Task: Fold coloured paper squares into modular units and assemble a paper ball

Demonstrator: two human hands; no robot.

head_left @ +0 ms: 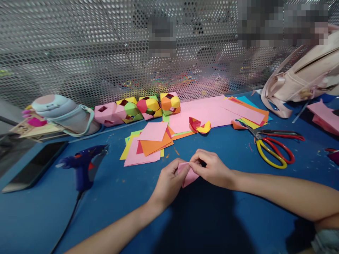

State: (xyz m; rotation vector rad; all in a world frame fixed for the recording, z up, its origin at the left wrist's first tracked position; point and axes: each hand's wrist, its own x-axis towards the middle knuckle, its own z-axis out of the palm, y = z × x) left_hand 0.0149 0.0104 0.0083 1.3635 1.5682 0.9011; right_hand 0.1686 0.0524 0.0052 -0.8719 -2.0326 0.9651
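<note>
Between my hands, just above the blue table, is a small folded piece of pink paper (189,179). My left hand (169,181) pinches its left side, thumb on top. My right hand (212,165) is closed on its upper right edge, thumb and forefinger close to the left thumb. Parts of the paper are hidden by my fingers. Beyond my hands lie a red folded paper piece (194,124) and a yellow one (204,127), touching each other. A stack of coloured paper squares (153,137) spreads out to the left.
Folded paper balls (148,107) line the metal mesh. Scissors (272,150) and pliers (280,133) lie right, by large paper sheets (201,109). At left are a blue glue gun (83,167) with its cord, a phone (34,165) and a bottle (66,114). A bag (304,77) sits back right.
</note>
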